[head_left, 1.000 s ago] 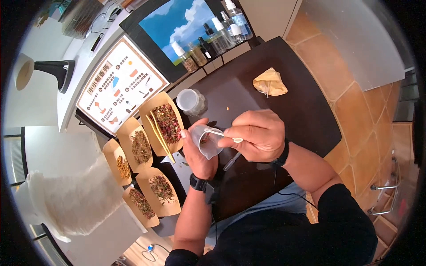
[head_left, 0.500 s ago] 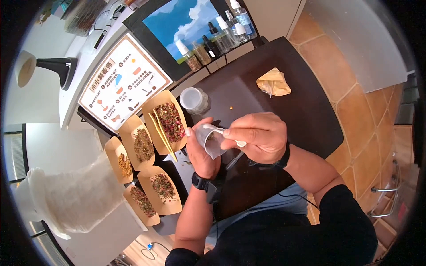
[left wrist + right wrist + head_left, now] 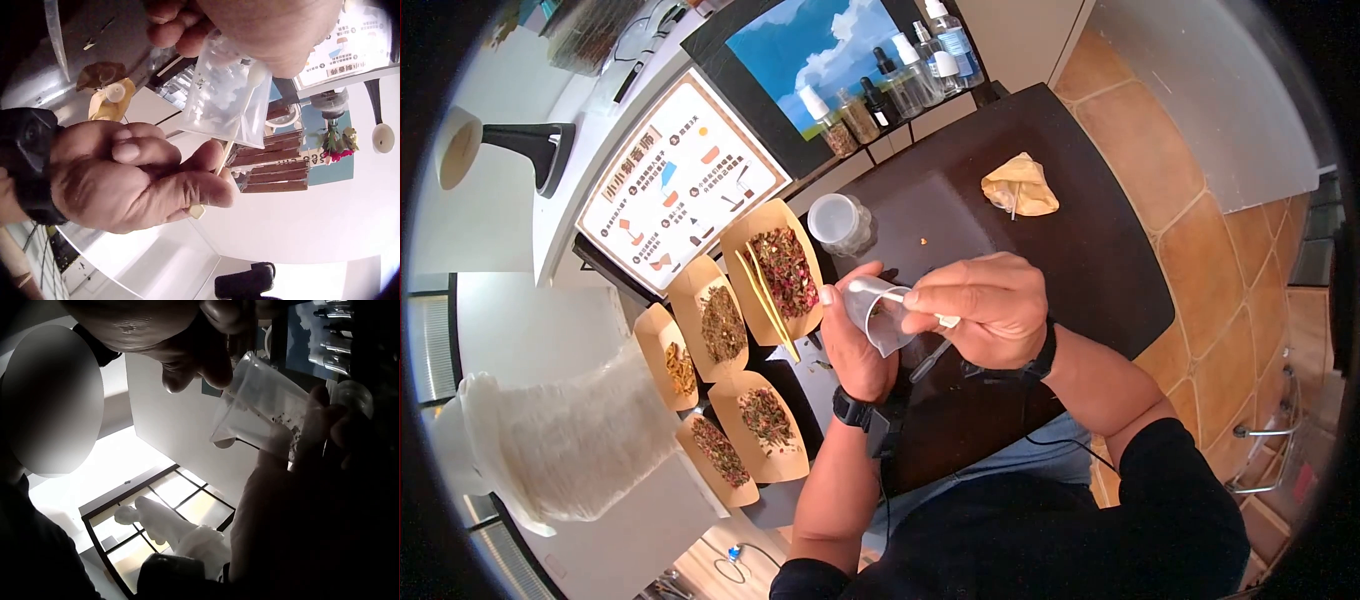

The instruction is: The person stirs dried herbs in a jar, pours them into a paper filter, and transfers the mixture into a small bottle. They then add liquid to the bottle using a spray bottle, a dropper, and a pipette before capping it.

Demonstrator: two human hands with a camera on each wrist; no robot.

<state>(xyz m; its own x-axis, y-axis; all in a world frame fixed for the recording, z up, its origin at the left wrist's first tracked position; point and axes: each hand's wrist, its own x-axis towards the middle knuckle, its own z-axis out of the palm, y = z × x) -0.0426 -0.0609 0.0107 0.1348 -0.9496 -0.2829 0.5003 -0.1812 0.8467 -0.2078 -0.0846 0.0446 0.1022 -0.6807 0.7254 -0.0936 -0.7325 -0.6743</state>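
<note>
My left hand point(image 3: 858, 352) holds a clear plastic cup point(image 3: 215, 103) with a pouring lip, tilted with its mouth toward my right hand point(image 3: 988, 305). Between thumb and fingers, the right hand pinches the handle of a small pale spoon point(image 3: 229, 147). The spoon's bowl end is inside the cup, and its handle tip sticks out past the right thumb. Dark dried bits point(image 3: 294, 431) lie low in the cup in the right wrist view. A clear plastic dropper point(image 3: 930, 362) lies on the table beneath the hands.
On the left are several paper trays, the largest tray point(image 3: 733, 240) holding dried petals with yellow chopsticks point(image 3: 768, 305) across it. Behind the cup stands a lidded clear jar point(image 3: 837, 222). A folded tan paper piece point(image 3: 1022, 187) lies at the right. Spray bottles point(image 3: 920, 75) line the back.
The head view has shifted slightly. My hands keep hold of the cup and spoon, and the right hand has moved only a little at the cup's mouth.
</note>
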